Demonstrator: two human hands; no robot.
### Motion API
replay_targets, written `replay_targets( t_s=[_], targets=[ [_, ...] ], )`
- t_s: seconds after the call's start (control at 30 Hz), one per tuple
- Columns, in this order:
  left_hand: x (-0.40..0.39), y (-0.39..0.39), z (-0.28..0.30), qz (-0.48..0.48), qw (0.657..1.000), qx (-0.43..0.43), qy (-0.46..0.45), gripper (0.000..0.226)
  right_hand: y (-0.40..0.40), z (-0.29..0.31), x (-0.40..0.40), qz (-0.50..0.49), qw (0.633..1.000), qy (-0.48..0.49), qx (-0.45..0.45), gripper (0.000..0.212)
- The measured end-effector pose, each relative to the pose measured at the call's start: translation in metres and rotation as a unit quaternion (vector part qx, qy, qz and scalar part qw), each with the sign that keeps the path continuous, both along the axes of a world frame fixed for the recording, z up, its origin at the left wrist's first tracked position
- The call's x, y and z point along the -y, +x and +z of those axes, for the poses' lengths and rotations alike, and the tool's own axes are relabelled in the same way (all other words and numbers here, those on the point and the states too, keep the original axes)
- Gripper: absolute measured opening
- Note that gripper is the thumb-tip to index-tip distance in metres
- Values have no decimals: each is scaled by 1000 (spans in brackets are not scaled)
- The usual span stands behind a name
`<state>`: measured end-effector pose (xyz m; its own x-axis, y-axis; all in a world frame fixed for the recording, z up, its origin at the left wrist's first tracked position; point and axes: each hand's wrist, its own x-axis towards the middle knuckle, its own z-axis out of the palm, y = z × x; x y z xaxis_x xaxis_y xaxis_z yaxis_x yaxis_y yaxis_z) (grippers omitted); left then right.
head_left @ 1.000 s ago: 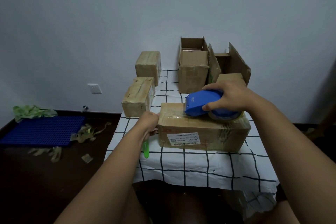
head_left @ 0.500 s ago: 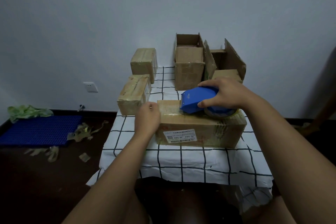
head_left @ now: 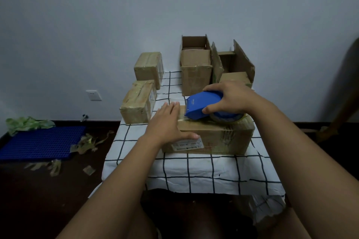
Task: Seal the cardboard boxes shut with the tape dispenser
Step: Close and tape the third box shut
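Observation:
A long closed cardboard box (head_left: 217, 137) with a white label on its front lies on the checked tablecloth near me. My right hand (head_left: 231, 97) grips the blue tape dispenser (head_left: 202, 105), which rests on the box's top with its tape roll (head_left: 228, 119) at the right. Clear tape runs along the top seam. My left hand (head_left: 167, 124) lies flat with fingers spread on the box's left end, thumb on the front face.
Two taped boxes (head_left: 138, 106) (head_left: 148, 68) stand at the table's left. An open box (head_left: 196, 64) and another with raised flaps (head_left: 235, 64) stand at the back. The table (head_left: 194, 174) ends close to me. Tape scraps (head_left: 87, 141) and a blue mat (head_left: 40, 142) lie on the floor at left.
My left hand rose from the box's left side, where it held a green object, onto the top and spread flat. The dispenser stayed near the box's middle.

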<state>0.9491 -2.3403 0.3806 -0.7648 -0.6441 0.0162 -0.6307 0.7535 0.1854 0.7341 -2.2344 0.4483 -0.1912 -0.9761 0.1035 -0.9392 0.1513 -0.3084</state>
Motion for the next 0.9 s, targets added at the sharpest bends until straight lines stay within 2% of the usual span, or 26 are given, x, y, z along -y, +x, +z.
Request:
replay_targets(
  t_s=[0.17,0.3,0.4,0.53,0.9],
  targets=[
    [20,2,11,-46,999,5,-15,122,-2,9,6,4,999,20,30,89],
    [17,-7,10,-73,997,16,8,121,-3,4,8,6,1000,18,20,78],
    [9,-12,5,-54,998,-18,13,123,-6,4,9,7,1000,21,20,75],
    [6,-16,-5,-21,999,-30,-29,134,-8,7,10,9,999,41,12,79],
    [8,-20,-9,4,999,-24,-36,124,-25,18,-6,19,997,68,27,78]
  ],
)
